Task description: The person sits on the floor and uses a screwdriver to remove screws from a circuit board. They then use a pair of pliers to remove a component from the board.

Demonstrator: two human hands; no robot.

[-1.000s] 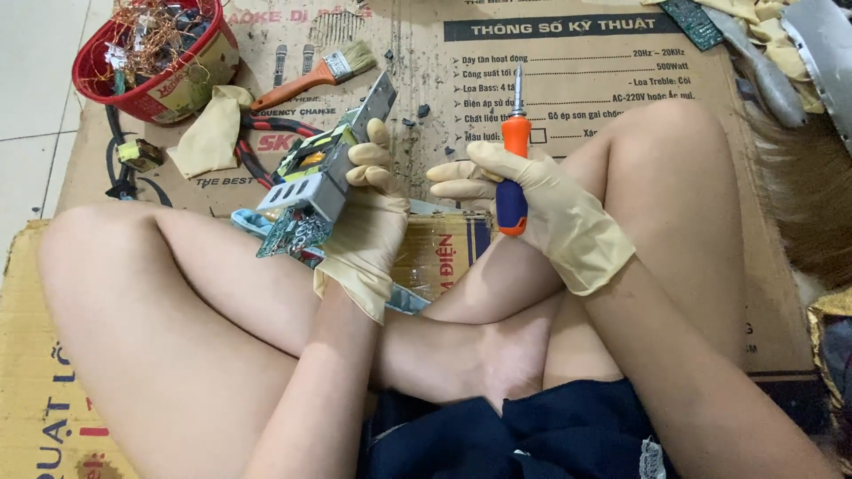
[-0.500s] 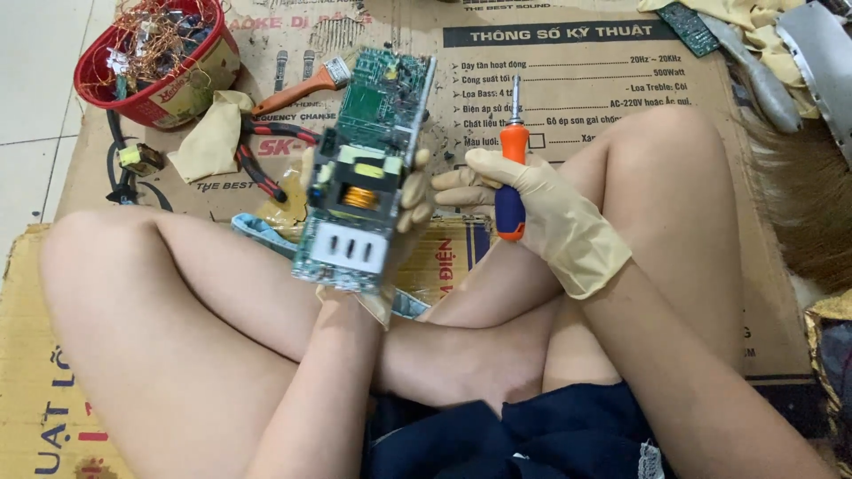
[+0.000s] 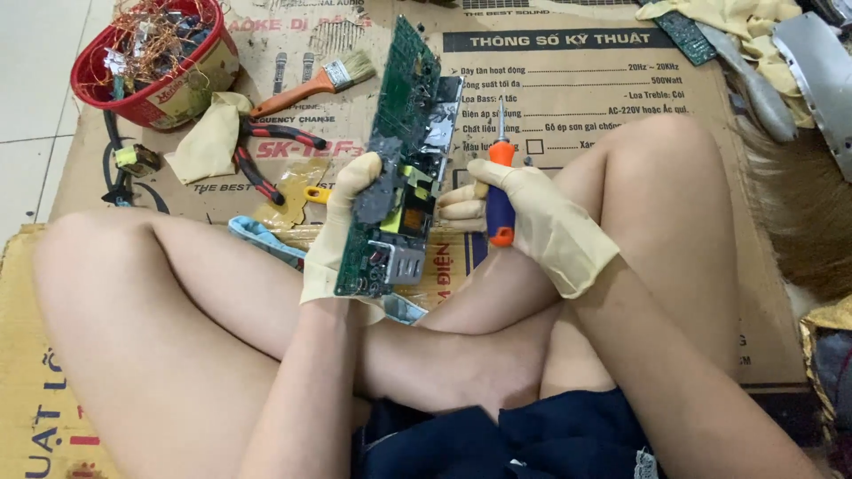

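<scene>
Two gloved hands share the work over the person's crossed legs. The left hand [image 3: 342, 226] grips a long green circuit board [image 3: 395, 168] by its edge, fingers wrapped round the lower half, holding it nearly upright and turned so its component side faces right. The right hand [image 3: 532, 222] is clenched around a screwdriver [image 3: 499, 182] with an orange and blue handle, shaft pointing up, its tip just beside the board's right edge.

To do this step well, the board wants a firm hold low down, clear of the sharp solder side, while the blade goes squarely to whatever fastening or part is being worked — a slanted tip would likely slip off the fitting and score the board.

Both gloves are thin, cream-coloured rubber, wrinkled at the cuffs. On the board sit a yellow-taped coil, a boxy silver metal part and a dull grey finned piece; the board itself is flat, rigid and glossy green. Underneath lies flattened brown cardboard [image 3: 621, 106], printed and scuffed. Off to the left, a red plastic basket [image 3: 191, 80] holds tangled copper wire, with an orange-handled paintbrush [image 3: 311, 84] and red-handled pliers [image 3: 266, 151] near it — all well apart from the hands.
</scene>
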